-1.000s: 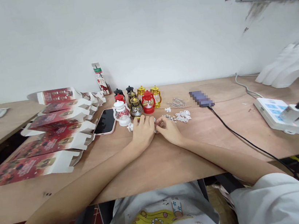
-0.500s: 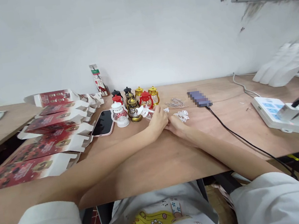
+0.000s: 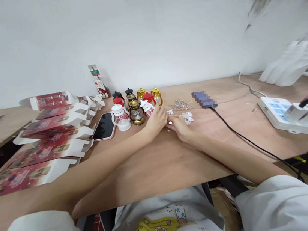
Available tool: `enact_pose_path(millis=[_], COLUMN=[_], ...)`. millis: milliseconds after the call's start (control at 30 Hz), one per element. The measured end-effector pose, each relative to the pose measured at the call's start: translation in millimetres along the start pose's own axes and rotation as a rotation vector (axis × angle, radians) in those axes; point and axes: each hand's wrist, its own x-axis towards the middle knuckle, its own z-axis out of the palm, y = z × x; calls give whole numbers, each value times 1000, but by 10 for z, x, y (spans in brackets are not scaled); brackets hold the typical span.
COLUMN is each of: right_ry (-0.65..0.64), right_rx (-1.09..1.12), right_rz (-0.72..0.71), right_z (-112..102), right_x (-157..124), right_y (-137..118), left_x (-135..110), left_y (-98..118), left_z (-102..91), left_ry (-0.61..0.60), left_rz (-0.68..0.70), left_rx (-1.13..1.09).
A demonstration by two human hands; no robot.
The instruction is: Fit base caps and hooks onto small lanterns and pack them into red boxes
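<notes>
My left hand (image 3: 158,121) is closed around a small white toy lantern (image 3: 147,108), which lies tilted in its grip, partly hidden by the fingers. My right hand (image 3: 180,126) meets it at the lantern's lower end, fingers pinched together. At its fingertips shows a small white round piece (image 3: 170,123), too small to name. Beside the hands stand several toy lanterns: a white one (image 3: 121,118), a bronze one (image 3: 136,114), a red one (image 3: 148,98) and a gold one (image 3: 156,95). Small white pieces (image 3: 187,118) lie right of my right hand, with thin metal wire handles (image 3: 180,105) behind them.
Red printed boxes (image 3: 52,144), partly folded, cover the left side. A phone (image 3: 103,126) lies near the lanterns. Behind it leans a small package (image 3: 99,83). To the right are a cabled device with a blurred screen (image 3: 203,99), a power strip (image 3: 286,115) and white foam sleeves (image 3: 291,61).
The white lantern in my left hand has turned more upright, its top moving away from me. A small white round piece now shows at my right fingertips. The view has shifted slightly.
</notes>
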Motion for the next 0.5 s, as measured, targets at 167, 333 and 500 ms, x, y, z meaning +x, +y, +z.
enact_pose_path(millis=[167, 333, 500], right_ry=[11, 1, 39], right_rx=[-35, -56, -161], right_rz=[5, -42, -147], right_z=[-7, 3, -45], right_x=[3, 18, 76], right_y=[27, 66, 142], left_x=[6, 13, -5], left_y=[98, 93, 41], left_z=[160, 201, 173], left_ry=[-40, -44, -53], left_rz=[-38, -67, -75], left_rx=[-8, -39, -29])
